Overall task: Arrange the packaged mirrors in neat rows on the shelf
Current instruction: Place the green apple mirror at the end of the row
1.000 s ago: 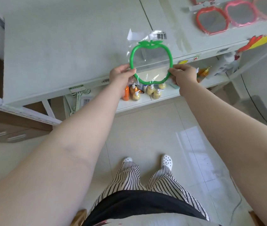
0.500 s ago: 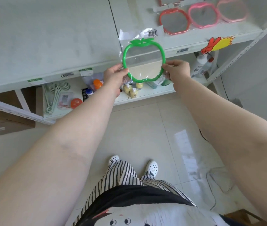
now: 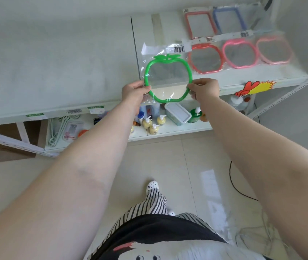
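left hand [image 3: 133, 92] is pinching the left rim of the green apple mirror [image 3: 168, 79] in its clear bag | right hand [image 3: 204, 89] is gripping the right rim | mirror is hanging over the shelf [image 3: 74, 59] front edge, just left of the red mirror [image 3: 204, 58] in the row

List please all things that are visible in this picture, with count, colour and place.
green mirror: 1, green apple frame, in clear bag, held over shelf edge
apple mirrors: 3, red, pink, pale pink, in a row on shelf, right
square mirrors: 2, red and blue, behind the row
shelf: 1, white, top level
pump bottles: several, yellowish, lower level
box: 1, pale with lid, lower level
sticker: 1, red and yellow, shelf edge
cable: 1, black, floor
left hand: grip on frame's left side
right hand: grip on frame's right side
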Demonstrator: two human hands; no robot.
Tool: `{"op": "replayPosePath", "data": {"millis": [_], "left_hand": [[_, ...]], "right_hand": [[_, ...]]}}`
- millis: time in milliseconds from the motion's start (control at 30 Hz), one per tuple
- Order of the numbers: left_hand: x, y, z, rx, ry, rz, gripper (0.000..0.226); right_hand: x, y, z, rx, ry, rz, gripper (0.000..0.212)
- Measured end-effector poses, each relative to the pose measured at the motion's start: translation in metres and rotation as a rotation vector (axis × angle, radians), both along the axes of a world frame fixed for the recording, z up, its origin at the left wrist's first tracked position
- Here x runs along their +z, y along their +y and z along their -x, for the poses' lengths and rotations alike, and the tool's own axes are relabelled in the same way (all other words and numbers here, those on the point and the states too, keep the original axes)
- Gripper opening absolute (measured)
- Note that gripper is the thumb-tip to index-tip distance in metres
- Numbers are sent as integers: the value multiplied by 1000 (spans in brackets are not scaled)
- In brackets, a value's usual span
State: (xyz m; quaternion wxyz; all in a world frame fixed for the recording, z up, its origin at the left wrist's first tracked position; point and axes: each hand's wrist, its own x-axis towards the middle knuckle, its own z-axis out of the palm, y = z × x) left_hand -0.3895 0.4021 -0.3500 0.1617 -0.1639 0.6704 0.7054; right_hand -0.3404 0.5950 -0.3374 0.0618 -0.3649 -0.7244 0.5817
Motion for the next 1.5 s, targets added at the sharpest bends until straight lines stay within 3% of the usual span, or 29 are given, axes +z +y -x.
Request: {"op": "replayPosePath", "data": {"millis": [700,1067,1500], "left_hand": [[-37,74,130,245,-82,211,36],[-51,81,140,209,-133,346,35],[-54,85,137,163,-20,536,30]], "right_hand": [[-43,68,149,172,-151,-70,25],[-57,68,161,204,-169,-247,26],[-51,71,159,300,-168,-322,28]]}}
